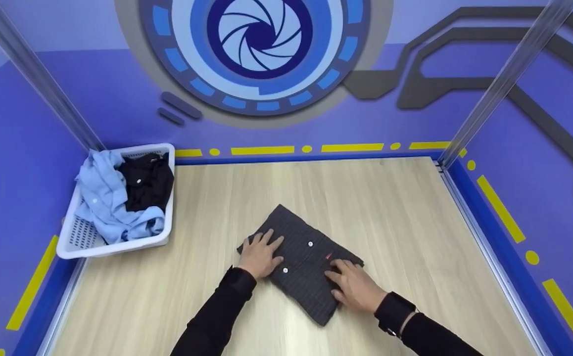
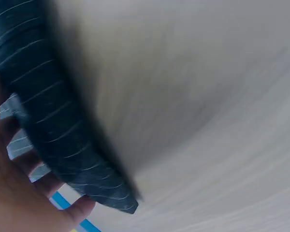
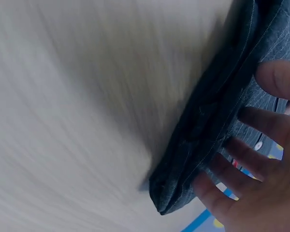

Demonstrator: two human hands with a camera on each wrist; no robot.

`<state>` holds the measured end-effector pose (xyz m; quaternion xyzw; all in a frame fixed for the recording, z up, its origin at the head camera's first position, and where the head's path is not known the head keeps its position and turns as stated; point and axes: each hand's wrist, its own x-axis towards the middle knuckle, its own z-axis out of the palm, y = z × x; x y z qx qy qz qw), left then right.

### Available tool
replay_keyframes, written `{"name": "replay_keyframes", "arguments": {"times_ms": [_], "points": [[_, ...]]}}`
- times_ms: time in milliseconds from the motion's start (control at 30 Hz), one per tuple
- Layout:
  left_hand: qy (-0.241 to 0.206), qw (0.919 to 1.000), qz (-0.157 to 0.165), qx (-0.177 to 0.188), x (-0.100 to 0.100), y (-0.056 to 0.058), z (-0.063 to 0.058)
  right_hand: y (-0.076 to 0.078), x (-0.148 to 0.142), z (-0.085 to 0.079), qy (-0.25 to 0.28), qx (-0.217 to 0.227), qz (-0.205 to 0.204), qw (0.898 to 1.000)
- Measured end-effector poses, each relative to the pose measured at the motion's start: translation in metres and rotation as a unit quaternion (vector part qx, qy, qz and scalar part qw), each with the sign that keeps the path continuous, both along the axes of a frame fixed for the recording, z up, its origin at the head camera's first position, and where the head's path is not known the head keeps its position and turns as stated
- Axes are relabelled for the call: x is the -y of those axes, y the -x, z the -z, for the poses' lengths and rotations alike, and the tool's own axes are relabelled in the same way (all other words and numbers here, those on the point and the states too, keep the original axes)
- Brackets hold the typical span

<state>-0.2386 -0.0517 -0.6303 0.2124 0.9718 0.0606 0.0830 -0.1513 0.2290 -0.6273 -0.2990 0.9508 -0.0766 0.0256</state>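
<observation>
A dark grey shirt with thin stripes (image 1: 304, 282) lies folded into a flat packet, turned at an angle on the table. White buttons and a small red tag show on its upper face. My left hand (image 1: 259, 257) rests on the shirt's left side, its fingers spread over the cloth. On the right side my right hand (image 1: 358, 287) touches the top near the edge with fingers extended. Stacked layers of cloth (image 3: 208, 121) show along the near edge in the right wrist view. The left wrist view shows a rounded fold (image 2: 58, 111) beside the left fingers.
A white plastic basket (image 1: 167, 237) stands at the back left, holding a crumpled light blue garment (image 1: 101, 188) and a black garment (image 1: 150, 185). Blue-purple printed panels (image 1: 286, 133) enclose the wooden table (image 1: 390, 207) at the back and sides.
</observation>
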Motion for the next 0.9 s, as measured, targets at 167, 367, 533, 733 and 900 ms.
{"name": "replay_keyframes", "arguments": {"times_ms": [167,367,533,733,900], "points": [[0.042,0.9989,-0.02,-0.009,-0.004,-0.011,-0.001,0.009,-0.005,0.0,0.017,0.003,0.002,1.0],[0.099,0.9941,-0.015,-0.042,-0.009,-0.028,-0.004,0.018,-0.011,0.002,0.019,0.021,0.005,1.0],[0.129,0.9887,0.009,-0.076,-0.013,-0.04,-0.007,0.023,-0.017,-0.001,0.007,0.069,0.025,0.997],[0.101,0.9924,0.021,-0.066,-0.019,-0.047,-0.011,0.029,-0.02,-0.001,-0.006,0.086,0.034,0.996],[0.097,0.9921,0.044,-0.065,-0.023,-0.054,-0.012,0.031,-0.02,0.0,-0.003,0.076,0.026,0.997]]}}
